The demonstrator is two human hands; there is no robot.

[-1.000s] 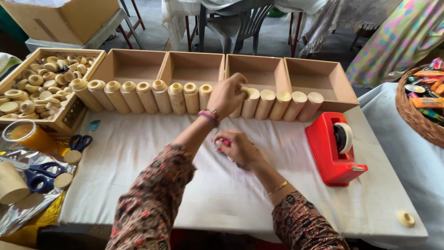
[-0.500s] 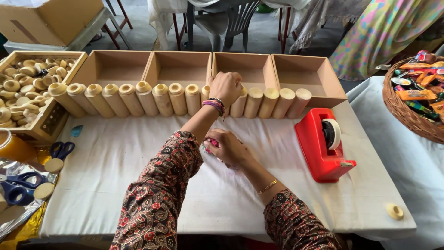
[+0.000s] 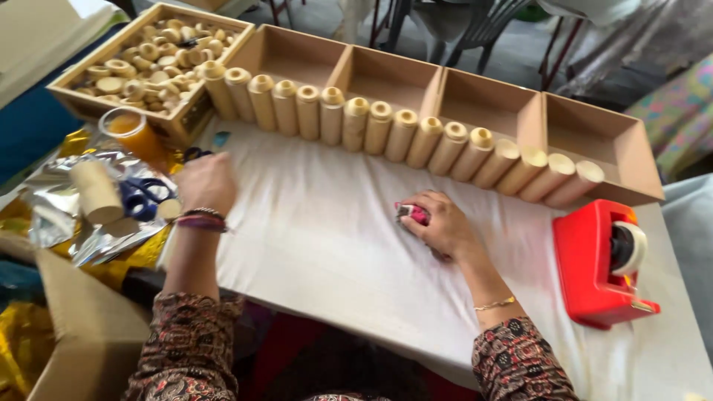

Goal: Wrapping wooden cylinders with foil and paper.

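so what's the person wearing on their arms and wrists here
Both arms are in long sleeves of dark fabric with a dense reddish and cream paisley-like print. The left sleeve is pushed back from the wrist, where stacked bracelets sit: dark beads with pink and purple bands. The right sleeve also stops short of the wrist, which carries a thin gold chain bracelet. Both hands are bare, without gloves.

The left hand (image 3: pixel 206 182) no longer reaches up to the row of cardboard tubes (image 3: pixel 401 134) at the far side of the table (image 3: pixel 334 252); it now sits at the table's left edge, just beside the blue-handled scissors (image 3: pixel 141 199) on the crinkled foil (image 3: pixel 82 215). The head camera swings left, so the tray of small rolls (image 3: pixel 141 67) shows fully.
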